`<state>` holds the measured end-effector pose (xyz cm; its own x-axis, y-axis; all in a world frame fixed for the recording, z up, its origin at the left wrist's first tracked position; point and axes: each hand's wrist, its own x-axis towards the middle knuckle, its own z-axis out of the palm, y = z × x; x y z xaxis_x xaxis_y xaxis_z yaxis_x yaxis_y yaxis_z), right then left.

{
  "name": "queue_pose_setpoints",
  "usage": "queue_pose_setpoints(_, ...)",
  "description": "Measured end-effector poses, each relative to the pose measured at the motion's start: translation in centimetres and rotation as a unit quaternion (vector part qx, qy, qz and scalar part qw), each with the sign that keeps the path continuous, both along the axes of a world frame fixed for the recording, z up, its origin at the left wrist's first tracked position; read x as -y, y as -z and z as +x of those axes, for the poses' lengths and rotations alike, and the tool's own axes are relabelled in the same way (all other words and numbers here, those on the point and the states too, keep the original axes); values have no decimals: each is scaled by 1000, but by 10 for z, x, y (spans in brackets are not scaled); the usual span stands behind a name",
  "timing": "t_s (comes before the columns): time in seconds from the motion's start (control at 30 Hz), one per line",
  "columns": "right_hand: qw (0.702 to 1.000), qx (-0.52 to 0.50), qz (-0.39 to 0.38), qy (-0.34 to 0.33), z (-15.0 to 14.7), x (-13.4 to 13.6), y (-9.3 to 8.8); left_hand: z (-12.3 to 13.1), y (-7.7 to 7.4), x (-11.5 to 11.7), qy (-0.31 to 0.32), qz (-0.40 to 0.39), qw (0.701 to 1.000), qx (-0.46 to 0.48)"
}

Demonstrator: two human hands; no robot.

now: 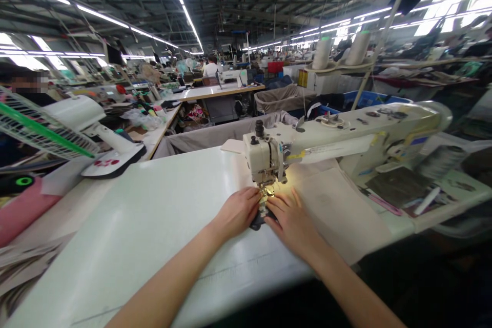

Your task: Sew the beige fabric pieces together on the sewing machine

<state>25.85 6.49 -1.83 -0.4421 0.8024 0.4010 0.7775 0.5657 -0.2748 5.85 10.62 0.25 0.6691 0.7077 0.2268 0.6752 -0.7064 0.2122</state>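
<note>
My left hand (239,211) rests on the table left of the needle of a sewing machine (265,156). Its fingers are bent and pressed together at the presser foot, and whatever they hold is hidden. On the other side, my right hand (294,220) lies with its fingers stretched and somewhat apart, the fingertips near the needle. Beige fabric (334,205) is spread flat under the machine arm, beside and partly beneath my right hand. Between the hands a small dark piece (257,223) shows in front of the foot; its kind is unclear. A lamp lights the needle area yellow.
A white fan (115,146) stands left of the white worktable (154,225). Pink-handled scissors (384,204) and a thread cone (442,161) lie at the right. Behind the machine are a fabric-lined bin (215,136) and thread cones (322,54) on a stand.
</note>
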Motion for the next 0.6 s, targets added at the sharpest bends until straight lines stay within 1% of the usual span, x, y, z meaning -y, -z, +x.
queue_pose_setpoints(0.13,1000,-10,-4,-5,0,1,0,0,-1,0,3,0,1000,1)
queue_pose_setpoints(0.4,1000,-25,-15,-3,-1,2,0,-1,-3,-1,-17,-19,1000,7)
queue_pose_setpoints(0.6,1000,-23,-17,-3,-1,0,1,-14,-3,-17,-16,-42,999,31)
